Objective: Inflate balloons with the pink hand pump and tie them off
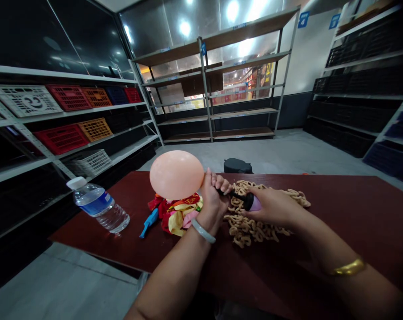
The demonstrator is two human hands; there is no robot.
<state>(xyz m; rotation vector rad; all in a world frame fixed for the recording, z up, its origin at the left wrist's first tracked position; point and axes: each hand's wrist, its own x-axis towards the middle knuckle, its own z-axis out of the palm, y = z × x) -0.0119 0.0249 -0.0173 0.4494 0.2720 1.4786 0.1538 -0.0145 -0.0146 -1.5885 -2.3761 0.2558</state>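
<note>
A peach balloon (pixel 176 174), swollen to an oval, points left from my left hand (pixel 215 195). That hand is closed round the balloon's neck and the front end of a balloon pump (pixel 240 197). My right hand (pixel 271 206) grips the pump's lilac body, and the black shaft shows between the two hands. Beneath the balloon lies a pile of limp balloons (pixel 175 215) in red, yellow, pink and blue. Light-brown curled pieces (pixel 251 231) are heaped under and around my right hand; I cannot tell what they are. The pump's tip is hidden by my left fingers.
A water bottle (pixel 99 205) with a white cap stands at the left of the dark red table (pixel 348 213). Behind the table is a black object (pixel 237 166). Shelves with crates (pixel 68 97) line the left, and a metal rack (pixel 210 111) stands at the back.
</note>
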